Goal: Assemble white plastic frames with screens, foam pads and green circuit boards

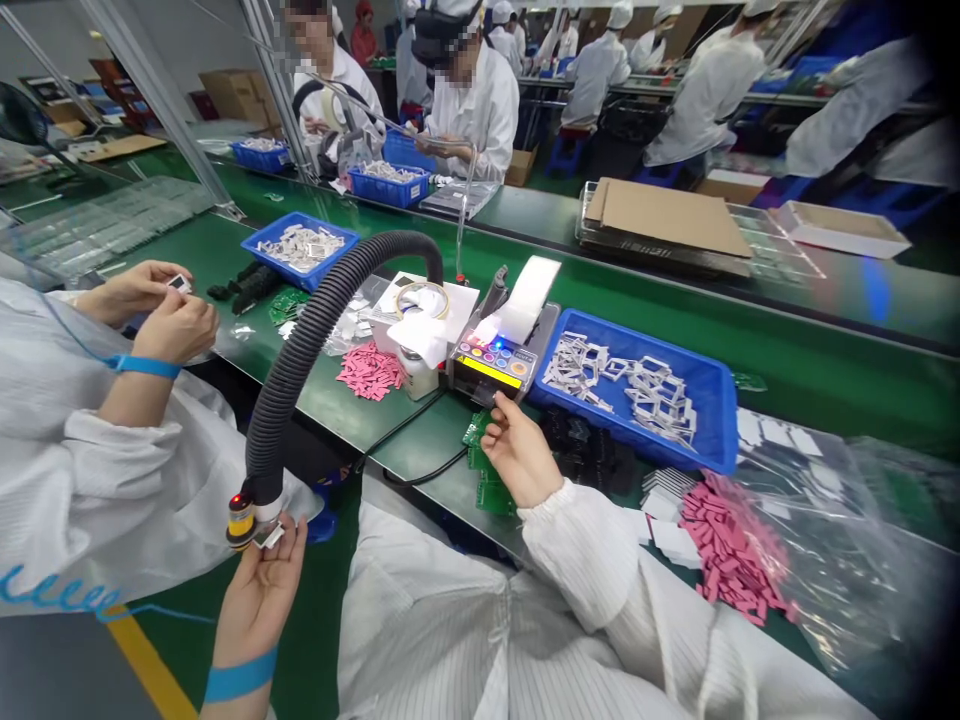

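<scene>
A white frame (268,536), angled upper right, is pinched in the left hand (259,600) under a yellow sensor (241,522); the right hand's (520,450) grip is unclear.

Green assembly benches (825,300) stand on a green floor (176,640).

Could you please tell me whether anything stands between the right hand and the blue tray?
Nothing visible does: the right hand is just off the blue tray's near corner, with only green bench between.
</scene>
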Motion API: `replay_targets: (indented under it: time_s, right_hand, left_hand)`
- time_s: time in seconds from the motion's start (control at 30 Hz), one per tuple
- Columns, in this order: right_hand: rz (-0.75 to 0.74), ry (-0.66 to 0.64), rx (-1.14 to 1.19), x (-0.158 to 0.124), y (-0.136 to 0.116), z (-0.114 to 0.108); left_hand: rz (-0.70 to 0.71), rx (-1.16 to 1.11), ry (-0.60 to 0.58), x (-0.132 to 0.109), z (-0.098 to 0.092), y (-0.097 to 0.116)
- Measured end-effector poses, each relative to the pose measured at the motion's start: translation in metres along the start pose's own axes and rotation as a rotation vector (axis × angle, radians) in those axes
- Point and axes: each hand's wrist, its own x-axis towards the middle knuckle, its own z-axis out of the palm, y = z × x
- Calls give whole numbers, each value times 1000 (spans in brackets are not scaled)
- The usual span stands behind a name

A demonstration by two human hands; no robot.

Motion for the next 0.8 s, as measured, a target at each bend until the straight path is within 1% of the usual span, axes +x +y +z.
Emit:
replay_targets:
  time_s: [0.1,0.13,0.2,0.23,0.3,0.33,0.37,0.4,0.47,0.53,0.6,0.63,0.7,0.73,0.8]
  right_hand:
    - [-22,-17,-31,-4,-2,4]
    - [-35,-28,-47,-7,-3,4]
    - [-65,-63,-89,-16,-4,1]
    - [-81,-90,-116,-22,-4,-1]
    - [-109,-160,-178,-39,-6,-10]
    - [-125,-199,-212,-49,-7,-15]
    - [-143,-236,-245,-59,-10,-22]
    - [-160,-270,-268,-69,-14,-30]
    - [-242,-336,-359,-87,-25,-46]
    - [-425,-422,-551,-100,-36,-62]
    - [-640,-488,-759,-108,-46,-74]
    - [-730,-492,-840,-111,-49,-78]
    - [-853,-439,-942,-116,-54,-83]
    - [-906,-392,-983,-117,-56,-84]
    - [-991,-300,-1043,-117,-59,-86]
  left_hand:
    - [-23,-15,162,-9,8,5]
    - [-33,-16,195,-10,8,4]
    - [-88,4,149,-11,7,-4]
    - [-115,30,116,-11,6,-13]
    - [-156,110,76,-13,6,-38]
    - [-176,152,33,-17,9,-53]
    - [-206,190,-34,-23,14,-68]
    - [-255,226,-82,-30,22,-84]
    - [-405,299,-171,-47,44,-113]
    - [-496,346,-312,-65,71,-138]
    - [-595,414,-504,-83,94,-156]
    - [-616,455,-594,-91,102,-163]
    - [-651,516,-706,-104,113,-174]
    - [-660,531,-737,-108,115,-178]
    - [-674,538,-761,-114,117,-183]
